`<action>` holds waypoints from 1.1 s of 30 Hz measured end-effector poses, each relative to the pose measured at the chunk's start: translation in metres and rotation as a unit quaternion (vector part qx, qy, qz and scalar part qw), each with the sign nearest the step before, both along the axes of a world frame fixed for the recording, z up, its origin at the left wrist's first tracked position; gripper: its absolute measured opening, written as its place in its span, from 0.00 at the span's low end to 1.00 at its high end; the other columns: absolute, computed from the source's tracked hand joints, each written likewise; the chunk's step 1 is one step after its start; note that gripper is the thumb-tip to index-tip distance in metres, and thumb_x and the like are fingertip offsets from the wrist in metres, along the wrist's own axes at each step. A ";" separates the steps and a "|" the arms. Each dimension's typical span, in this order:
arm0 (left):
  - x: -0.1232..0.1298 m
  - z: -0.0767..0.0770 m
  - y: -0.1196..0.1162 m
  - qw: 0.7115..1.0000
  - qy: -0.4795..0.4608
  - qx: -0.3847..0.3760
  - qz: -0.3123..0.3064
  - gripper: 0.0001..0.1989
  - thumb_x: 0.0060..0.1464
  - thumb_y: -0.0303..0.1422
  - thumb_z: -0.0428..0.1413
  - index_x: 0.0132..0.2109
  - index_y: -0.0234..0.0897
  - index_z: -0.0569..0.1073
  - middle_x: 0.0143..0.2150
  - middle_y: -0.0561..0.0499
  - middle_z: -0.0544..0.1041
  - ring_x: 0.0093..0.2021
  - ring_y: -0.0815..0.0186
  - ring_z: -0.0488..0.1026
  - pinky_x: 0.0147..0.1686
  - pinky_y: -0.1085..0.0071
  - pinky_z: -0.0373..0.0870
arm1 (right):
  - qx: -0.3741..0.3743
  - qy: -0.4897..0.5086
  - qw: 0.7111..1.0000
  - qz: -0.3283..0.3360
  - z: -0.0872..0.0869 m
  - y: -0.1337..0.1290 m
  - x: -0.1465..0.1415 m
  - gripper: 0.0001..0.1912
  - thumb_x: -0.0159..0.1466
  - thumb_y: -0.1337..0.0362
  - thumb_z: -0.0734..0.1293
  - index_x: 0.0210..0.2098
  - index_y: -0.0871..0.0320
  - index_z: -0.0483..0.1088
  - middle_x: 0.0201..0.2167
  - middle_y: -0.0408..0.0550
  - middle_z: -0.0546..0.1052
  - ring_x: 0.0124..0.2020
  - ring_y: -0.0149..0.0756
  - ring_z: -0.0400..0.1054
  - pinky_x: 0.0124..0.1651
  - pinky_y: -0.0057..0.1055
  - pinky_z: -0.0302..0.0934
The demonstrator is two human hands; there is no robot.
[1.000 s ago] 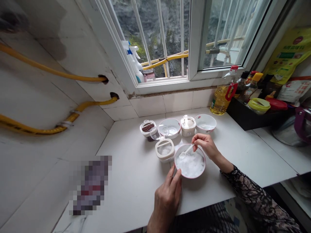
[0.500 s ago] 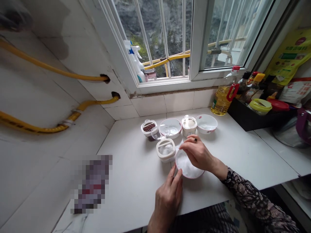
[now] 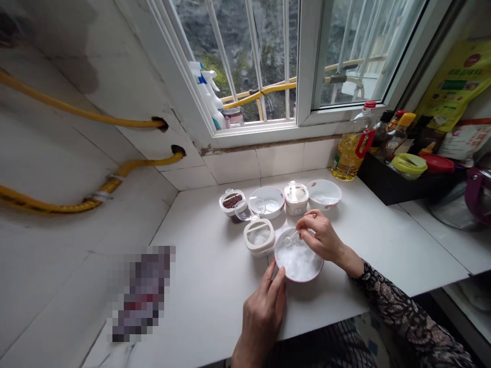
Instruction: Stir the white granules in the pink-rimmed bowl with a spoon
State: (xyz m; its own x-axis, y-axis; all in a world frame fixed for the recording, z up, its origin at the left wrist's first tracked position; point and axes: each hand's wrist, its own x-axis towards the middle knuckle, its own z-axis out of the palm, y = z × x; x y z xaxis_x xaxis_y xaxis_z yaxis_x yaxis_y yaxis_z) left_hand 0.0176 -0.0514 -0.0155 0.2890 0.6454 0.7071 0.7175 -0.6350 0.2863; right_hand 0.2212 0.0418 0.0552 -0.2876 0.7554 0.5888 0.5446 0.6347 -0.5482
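My right hand (image 3: 321, 236) is closed on the thin handle of a small white spoon (image 3: 291, 237), whose head is over the near bowl. That bowl (image 3: 306, 279) has a pinkish rim and holds white, granular stuff (image 3: 301, 260). On the bowl's left side, my left hand (image 3: 264, 306) holds the rim with its fingertips. Just left of the bowl stands a square clear jar (image 3: 260, 250) with a cream rim and its lid up, with more white grains inside. Behind these are a jar of dark red bits (image 3: 232, 202), a white bowl (image 3: 266, 209) and a cream-filled jar (image 3: 296, 207).
Another white bowl (image 3: 324, 195) stands at the back right, near an oil bottle (image 3: 347, 153). A black box (image 3: 383, 184) of bottles and jars lines the right side. A blurred-out item (image 3: 143, 294) lies at the left. A window (image 3: 245, 61) is behind the counter.
My right hand has moved from over the square jar's right edge to the bowl, and the spoon has come with it. My left hand stays at the rim. The view has shifted slightly.
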 end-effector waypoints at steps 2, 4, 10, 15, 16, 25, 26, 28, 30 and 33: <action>0.000 0.000 0.000 1.000 0.000 0.000 0.000 0.17 0.64 0.23 0.51 0.58 0.35 0.70 0.57 0.35 0.75 0.49 0.57 0.80 0.37 0.75 0.79 | -0.022 -0.005 1.000 0.018 -0.003 0.000 -0.003 0.10 0.58 0.74 0.60 0.29 0.54 0.69 0.20 0.39 0.76 0.24 0.34 0.66 0.51 0.42 0.60; 0.000 0.000 0.000 1.000 0.002 0.001 -0.002 0.16 0.65 0.24 0.50 0.58 0.34 0.70 0.57 0.35 0.75 0.50 0.57 0.80 0.37 0.74 0.79 | -0.046 0.008 0.999 0.018 -0.003 0.000 -0.004 0.11 0.58 0.75 0.60 0.28 0.54 0.69 0.20 0.40 0.76 0.27 0.36 0.68 0.50 0.41 0.60; 0.000 0.002 0.001 1.000 0.004 0.005 -0.004 0.15 0.65 0.23 0.50 0.57 0.32 0.70 0.56 0.33 0.75 0.51 0.58 0.79 0.38 0.74 0.79 | -0.134 0.103 0.985 -0.031 0.006 -0.002 -0.001 0.09 0.57 0.70 0.61 0.24 0.54 0.70 0.19 0.42 0.77 0.33 0.40 0.71 0.43 0.37 0.63; 0.000 0.003 0.000 1.000 0.003 0.000 -0.003 0.14 0.65 0.24 0.50 0.56 0.33 0.70 0.57 0.34 0.75 0.51 0.58 0.79 0.39 0.75 0.79 | -0.249 0.226 0.941 -0.020 0.011 -0.001 -0.001 0.06 0.55 0.67 0.61 0.25 0.57 0.70 0.16 0.41 0.74 0.22 0.34 0.69 0.31 0.30 0.63; 0.001 0.003 0.000 1.000 0.003 0.000 -0.003 0.14 0.65 0.24 0.50 0.56 0.33 0.70 0.57 0.34 0.75 0.51 0.58 0.79 0.40 0.75 0.79 | -0.266 0.246 0.932 -0.017 0.011 -0.001 -0.001 0.06 0.54 0.67 0.62 0.24 0.57 0.70 0.16 0.41 0.74 0.21 0.33 0.69 0.30 0.30 0.62; 0.001 0.004 0.001 1.000 0.004 0.010 -0.002 0.13 0.66 0.24 0.49 0.55 0.31 0.71 0.55 0.32 0.76 0.49 0.57 0.80 0.37 0.75 0.79 | -0.334 0.327 0.884 -0.012 0.013 0.005 0.002 0.05 0.49 0.65 0.63 0.22 0.58 0.71 0.13 0.42 0.74 0.19 0.31 0.67 0.30 0.29 0.62; 0.001 0.003 0.001 1.000 0.005 0.009 0.000 0.14 0.66 0.24 0.49 0.56 0.31 0.71 0.55 0.32 0.76 0.49 0.57 0.80 0.37 0.75 0.79 | -0.337 0.328 0.882 -0.014 0.013 0.005 0.002 0.05 0.49 0.66 0.63 0.21 0.57 0.71 0.13 0.42 0.74 0.19 0.31 0.67 0.30 0.29 0.62; 0.001 0.003 0.001 1.000 0.007 0.013 0.001 0.14 0.66 0.24 0.49 0.56 0.31 0.71 0.55 0.32 0.76 0.49 0.58 0.80 0.37 0.75 0.79 | -0.341 0.328 0.881 -0.016 0.013 0.005 0.002 0.05 0.49 0.66 0.63 0.21 0.57 0.71 0.13 0.42 0.74 0.19 0.31 0.67 0.30 0.29 0.62; 0.001 0.003 0.001 1.000 0.009 0.014 0.001 0.14 0.66 0.23 0.50 0.56 0.31 0.71 0.55 0.33 0.76 0.49 0.58 0.80 0.38 0.75 0.79 | -0.344 0.327 0.880 -0.016 0.012 0.005 0.002 0.05 0.49 0.66 0.64 0.21 0.58 0.71 0.13 0.42 0.74 0.19 0.31 0.67 0.30 0.29 0.62; 0.001 0.002 0.001 1.000 0.008 0.014 0.000 0.14 0.66 0.23 0.50 0.56 0.31 0.71 0.55 0.33 0.76 0.50 0.58 0.79 0.38 0.74 0.79 | -0.349 0.330 0.877 -0.015 0.011 0.006 0.003 0.04 0.49 0.66 0.64 0.21 0.58 0.71 0.13 0.42 0.74 0.19 0.31 0.67 0.31 0.29 0.62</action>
State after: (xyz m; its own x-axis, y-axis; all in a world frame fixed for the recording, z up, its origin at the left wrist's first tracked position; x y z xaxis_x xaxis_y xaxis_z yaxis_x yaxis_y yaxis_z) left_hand 0.0186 -0.0505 -0.0132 0.3000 0.6255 0.7202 0.7220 -0.6424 0.2572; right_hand 0.2242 0.0481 0.0658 -0.0326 0.9994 0.0104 -0.0270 0.0095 -0.9996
